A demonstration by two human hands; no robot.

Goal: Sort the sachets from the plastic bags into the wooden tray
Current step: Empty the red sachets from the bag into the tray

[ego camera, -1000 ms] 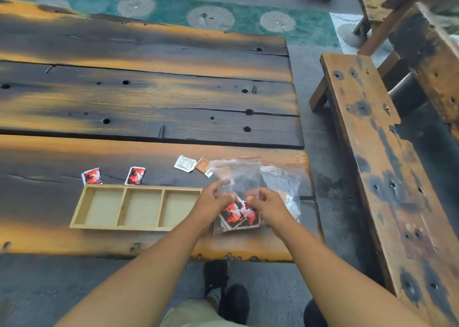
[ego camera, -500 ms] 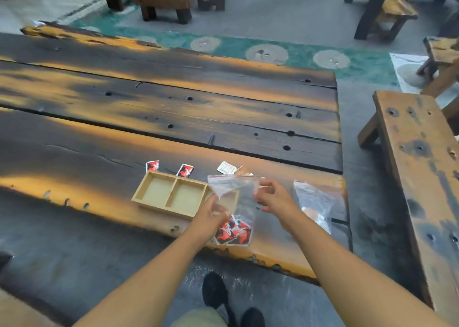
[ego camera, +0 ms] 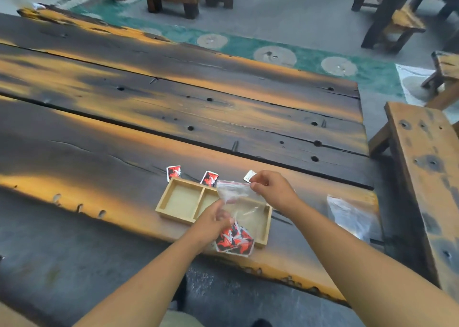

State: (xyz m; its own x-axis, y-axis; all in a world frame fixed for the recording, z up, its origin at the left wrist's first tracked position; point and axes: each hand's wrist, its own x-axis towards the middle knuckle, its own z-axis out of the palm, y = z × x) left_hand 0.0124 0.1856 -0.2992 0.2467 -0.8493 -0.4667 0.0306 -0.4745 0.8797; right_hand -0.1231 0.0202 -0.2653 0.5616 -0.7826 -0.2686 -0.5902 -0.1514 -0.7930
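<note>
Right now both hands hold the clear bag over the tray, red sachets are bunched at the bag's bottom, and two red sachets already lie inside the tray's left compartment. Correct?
Not quite. The head view shows the two loose red sachets lying on the table just beyond the tray, not inside it; the visible compartments are empty. The rest holds: left hand and right hand hold the bag.

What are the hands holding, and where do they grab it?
Both hold one clear bag of red sachets. The right hand pinches its top edge; the left hand grips its side.

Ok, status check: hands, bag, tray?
Both hands, left and right, grip the zip bag above the wooden tray. Red sachets bunched at bag bottom. Visible compartments empty; nothing blocking.
</note>
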